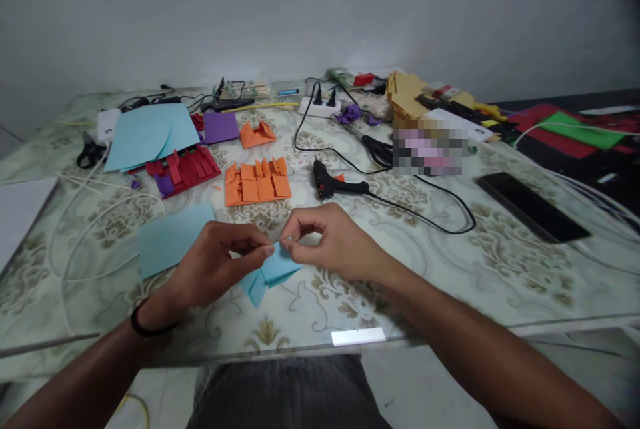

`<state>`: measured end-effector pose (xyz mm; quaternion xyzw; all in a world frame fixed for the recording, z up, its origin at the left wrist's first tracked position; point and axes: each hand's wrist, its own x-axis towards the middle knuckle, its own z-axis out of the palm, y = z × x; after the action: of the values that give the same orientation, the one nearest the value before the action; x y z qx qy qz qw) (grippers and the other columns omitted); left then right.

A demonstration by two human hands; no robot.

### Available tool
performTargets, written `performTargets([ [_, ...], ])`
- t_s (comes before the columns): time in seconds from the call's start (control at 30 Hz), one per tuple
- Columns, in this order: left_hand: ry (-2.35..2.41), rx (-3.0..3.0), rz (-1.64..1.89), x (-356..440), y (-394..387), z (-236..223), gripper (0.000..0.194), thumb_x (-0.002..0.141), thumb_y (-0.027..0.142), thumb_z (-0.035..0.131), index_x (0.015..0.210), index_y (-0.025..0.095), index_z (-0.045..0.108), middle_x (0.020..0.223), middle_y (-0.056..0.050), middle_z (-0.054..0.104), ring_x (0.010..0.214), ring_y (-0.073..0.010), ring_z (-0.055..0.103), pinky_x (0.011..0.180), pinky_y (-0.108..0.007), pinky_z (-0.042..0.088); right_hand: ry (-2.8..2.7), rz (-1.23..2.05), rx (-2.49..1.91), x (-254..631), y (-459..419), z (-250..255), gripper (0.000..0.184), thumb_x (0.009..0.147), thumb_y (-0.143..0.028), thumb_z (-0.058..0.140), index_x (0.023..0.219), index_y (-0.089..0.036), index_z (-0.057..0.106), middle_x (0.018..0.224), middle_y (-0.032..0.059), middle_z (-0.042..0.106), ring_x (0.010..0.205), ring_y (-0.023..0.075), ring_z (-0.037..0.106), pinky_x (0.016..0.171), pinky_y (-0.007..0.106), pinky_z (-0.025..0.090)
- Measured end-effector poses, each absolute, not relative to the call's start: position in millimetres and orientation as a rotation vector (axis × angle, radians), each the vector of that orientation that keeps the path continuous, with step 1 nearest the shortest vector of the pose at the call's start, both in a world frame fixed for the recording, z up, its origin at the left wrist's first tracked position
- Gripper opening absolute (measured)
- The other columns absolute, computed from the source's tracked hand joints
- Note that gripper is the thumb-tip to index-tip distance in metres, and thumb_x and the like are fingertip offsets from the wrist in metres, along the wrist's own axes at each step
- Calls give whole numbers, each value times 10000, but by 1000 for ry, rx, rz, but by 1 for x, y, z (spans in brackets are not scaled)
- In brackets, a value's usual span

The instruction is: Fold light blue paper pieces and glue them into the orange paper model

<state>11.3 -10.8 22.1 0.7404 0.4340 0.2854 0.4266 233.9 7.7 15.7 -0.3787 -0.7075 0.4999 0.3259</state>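
Note:
A small folded piece of light blue paper [274, 267] is held up near the table's front edge, its lower flaps spreading out. My left hand [220, 255] pinches its upper left edge between thumb and forefinger. With thumb and fingertips, my right hand [327, 239] grips the top edge close beside. A flat light blue sheet [173, 240] lies partly beneath my left wrist and forearm. Beyond my hands sits a folded orange paper piece [257, 182] with upright flaps. A black glue gun [330, 182] rests just past my right hand.
Behind lie light blue sheets [150, 132], a red folded paper piece [193, 169], a purple square [221, 127] and a smaller orange fold [257, 134]. The glue gun's cord loops rightward. A white power strip [320, 107], scissors [90, 151] and a phone [533, 205] are also on the table.

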Motion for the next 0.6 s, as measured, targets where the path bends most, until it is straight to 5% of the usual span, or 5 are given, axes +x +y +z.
performTargets([
  [0.27, 1151, 1773, 760, 8, -9, 22, 224, 915, 345, 716, 799, 168, 789, 726, -18, 761, 616, -126, 640, 545, -202, 481, -1746, 1250, -985, 248, 21, 19, 36, 746, -148, 680, 717, -167, 670, 697, 4, 697, 659, 133, 626, 674, 261, 501],
  [0.47, 1297, 1614, 1118, 15, -5, 23, 182, 860, 358, 774, 811, 183, 778, 754, -26, 781, 645, -150, 680, 532, -210, 501, -1614, 1386, -896, 241, 19, 16, 255, 886, -416, 734, 965, -174, 710, 870, 37, 712, 785, 160, 674, 731, 287, 535],
  [0.6, 1293, 1547, 1152, 17, -6, 20, 169, 853, 335, 783, 813, 183, 724, 712, -7, 743, 604, -124, 644, 498, -194, 463, -1633, 1532, -931, 234, 15, 11, 364, 805, -504, 819, 786, -162, 698, 736, 24, 711, 700, 148, 653, 673, 267, 509],
])
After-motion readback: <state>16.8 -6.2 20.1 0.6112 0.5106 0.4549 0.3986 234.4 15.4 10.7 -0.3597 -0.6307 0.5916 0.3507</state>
